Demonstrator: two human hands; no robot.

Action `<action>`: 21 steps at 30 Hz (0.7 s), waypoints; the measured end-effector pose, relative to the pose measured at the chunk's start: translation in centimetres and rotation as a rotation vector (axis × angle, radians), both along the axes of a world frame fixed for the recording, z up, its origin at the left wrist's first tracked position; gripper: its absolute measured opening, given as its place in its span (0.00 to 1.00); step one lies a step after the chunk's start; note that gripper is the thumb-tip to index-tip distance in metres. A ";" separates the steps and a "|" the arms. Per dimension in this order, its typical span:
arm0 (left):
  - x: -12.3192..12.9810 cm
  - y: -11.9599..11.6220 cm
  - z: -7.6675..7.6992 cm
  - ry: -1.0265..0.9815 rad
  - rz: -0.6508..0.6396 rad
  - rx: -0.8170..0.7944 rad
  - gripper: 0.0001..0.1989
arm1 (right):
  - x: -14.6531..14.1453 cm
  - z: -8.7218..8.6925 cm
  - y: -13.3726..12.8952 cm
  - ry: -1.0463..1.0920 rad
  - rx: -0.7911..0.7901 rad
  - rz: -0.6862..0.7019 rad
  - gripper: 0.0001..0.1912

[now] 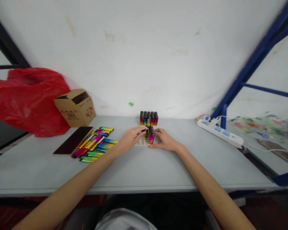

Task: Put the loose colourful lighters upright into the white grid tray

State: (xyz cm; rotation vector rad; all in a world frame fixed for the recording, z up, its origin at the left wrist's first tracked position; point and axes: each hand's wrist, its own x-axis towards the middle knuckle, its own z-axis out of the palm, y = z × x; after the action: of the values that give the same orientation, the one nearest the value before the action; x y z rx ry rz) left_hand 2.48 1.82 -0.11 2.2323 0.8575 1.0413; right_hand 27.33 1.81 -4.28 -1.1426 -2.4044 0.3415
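A small white tray with round holes (141, 141) lies on the grey table, with several upright lighters (151, 135) along its right side. My left hand (131, 138) reaches over the tray from the left, its fingers closed at the top of a dark-topped lighter. At the tray's right side is my right hand (164, 140), thumb and fingers apart around the end of the lighter row. Just behind stands a block of upright lighters with black tops (149, 118). Loose colourful lighters (93, 144) lie in a pile to the left.
A dark flat phone-like slab (74, 140) lies left of the pile. Behind it are an open cardboard box (77, 110) and a red plastic bag (33, 102). A white power strip (219, 131) with cables lies at the right, near a blue metal frame (244, 68).
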 end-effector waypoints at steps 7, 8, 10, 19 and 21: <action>0.5 0.8 0.1 0.063 -0.034 0.016 0.14 | 0.0 0.0 0.0 -0.010 0.006 -0.003 0.42; 0.5 0.8 0.1 0.059 -0.019 0.022 0.14 | 0.0 0.1 -0.1 -0.012 0.002 -0.007 0.42; 0.5 0.8 0.0 0.055 0.015 0.038 0.15 | -0.1 0.3 -0.2 -0.014 -0.006 -0.009 0.42; 0.6 1.0 -0.4 0.059 0.059 0.065 0.19 | -0.2 0.4 -0.2 -0.013 0.001 0.007 0.40; -0.2 1.1 0.2 0.116 0.117 0.110 0.18 | -0.1 0.2 -0.2 -0.010 0.004 -0.002 0.41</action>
State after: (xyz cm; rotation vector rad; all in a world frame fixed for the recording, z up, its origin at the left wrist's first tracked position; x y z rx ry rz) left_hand 2.32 2.87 0.04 2.3784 1.0129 1.0429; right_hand 27.19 1.64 -4.06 -1.1480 -2.4117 0.3311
